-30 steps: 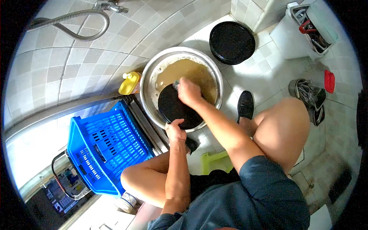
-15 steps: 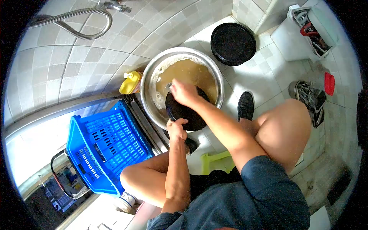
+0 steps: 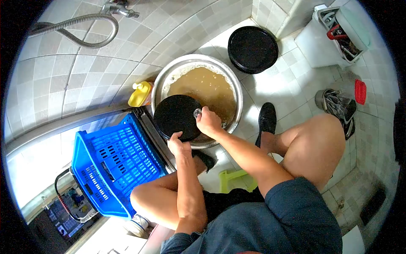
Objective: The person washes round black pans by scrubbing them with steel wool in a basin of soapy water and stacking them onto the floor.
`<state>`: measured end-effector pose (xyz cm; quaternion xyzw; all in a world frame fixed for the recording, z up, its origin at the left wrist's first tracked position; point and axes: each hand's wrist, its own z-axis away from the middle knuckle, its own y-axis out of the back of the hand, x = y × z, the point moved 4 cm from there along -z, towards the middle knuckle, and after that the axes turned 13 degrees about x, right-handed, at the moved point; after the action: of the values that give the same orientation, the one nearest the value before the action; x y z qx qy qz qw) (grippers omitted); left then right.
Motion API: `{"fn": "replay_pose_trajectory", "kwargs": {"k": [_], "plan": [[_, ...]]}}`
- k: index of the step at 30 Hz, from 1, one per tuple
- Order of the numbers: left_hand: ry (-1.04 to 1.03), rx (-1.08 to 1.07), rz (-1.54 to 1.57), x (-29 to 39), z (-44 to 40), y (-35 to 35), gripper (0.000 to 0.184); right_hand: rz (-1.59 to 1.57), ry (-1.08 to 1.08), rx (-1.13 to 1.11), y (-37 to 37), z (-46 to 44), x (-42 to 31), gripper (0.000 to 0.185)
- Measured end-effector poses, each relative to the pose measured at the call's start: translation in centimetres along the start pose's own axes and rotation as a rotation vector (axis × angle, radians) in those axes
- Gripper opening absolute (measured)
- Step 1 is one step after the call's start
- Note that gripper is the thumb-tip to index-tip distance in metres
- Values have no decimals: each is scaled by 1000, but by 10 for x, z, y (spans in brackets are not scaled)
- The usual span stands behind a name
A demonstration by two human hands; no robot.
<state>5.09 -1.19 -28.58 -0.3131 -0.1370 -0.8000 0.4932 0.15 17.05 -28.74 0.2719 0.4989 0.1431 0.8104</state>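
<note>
My left hand [image 3: 179, 144] grips the lower edge of a round black plate [image 3: 176, 116], thumb on top. The plate lies over the left part of a large metal basin [image 3: 239, 96] that holds murky brown water [image 3: 205, 86] with foam along its rim. In my right hand [image 3: 208, 121] is a small shiny metallic scrubber [image 3: 197, 113], held in closed fingers at the plate's right edge.
More round black plates [image 3: 253, 49] sit on the tiles behind the basin. A yellow bottle [image 3: 140, 94] stands left of it. Nearer are a blue crate [image 3: 120, 158] and a green stool [image 3: 230, 178]. At right are a white bin [image 3: 321, 44] and a metal pot [image 3: 325, 100].
The black plate has moved left with my left hand and now lies flatter. My right hand has moved down, from the plate's upper part to its right edge, and the scrubber shows more clearly.
</note>
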Motion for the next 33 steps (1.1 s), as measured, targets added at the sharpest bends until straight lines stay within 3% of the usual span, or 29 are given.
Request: {"fn": "replay_pose_trajectory", "kwargs": {"k": [4, 6, 7, 9, 11, 13, 15, 17, 18, 20, 22, 24, 27, 30, 31, 33], "plan": [[-184, 75, -260, -2, 31, 0, 50, 59, -61, 107, 10, -28, 4, 29], [-165, 25, -249, -7, 38, -4, 49, 39, -61, 167, 16, -51, 0, 27], [-357, -42, -472, -3, 46, -2, 48, 33, -25, 181, 18, -65, -5, 25], [-422, -104, -575, -2, 54, 2, 47, 27, 15, 188, 20, -69, -16, 24], [-296, -108, -448, -4, 52, 1, 46, -53, 237, 122, 22, -67, -38, 23], [-336, -123, -521, -2, 60, -11, 42, -104, 349, -17, 10, -41, -61, 21], [-324, -156, -501, -7, 58, -15, 39, -269, 600, -14, 1, -13, -79, 23], [-133, -47, -347, -9, 72, -25, 36, -287, 719, -90, 0, 4, -89, 23], [-149, -32, -355, -9, 68, -23, 37, -289, 788, -113, -2, 8, -92, 23], [-164, -75, -326, -10, 59, -23, 39, -272, 801, -172, -2, 9, -91, 23], [-203, -155, -397, -8, 62, -26, 41, -255, 543, 77, 2, -7, -77, 24], [-160, -173, -379, -11, 58, -22, 44, -67, 352, 83, 0, -36, -51, 26], [-195, -95, -403, -5, 56, -20, 44, -65, 414, 158, 0, -44, -29, 26], [-179, -45, -352, -2, 31, -10, 41, -175, 520, -146, -7, 0, -45, 28], [-186, -50, -297, 2, 32, -12, 39, -217, 638, -108, -7, 11, -47, 28], [-3, 39, -132, 0, -9, 6, 37, -86, 502, -3, -13, 2, -30, 24]]}}
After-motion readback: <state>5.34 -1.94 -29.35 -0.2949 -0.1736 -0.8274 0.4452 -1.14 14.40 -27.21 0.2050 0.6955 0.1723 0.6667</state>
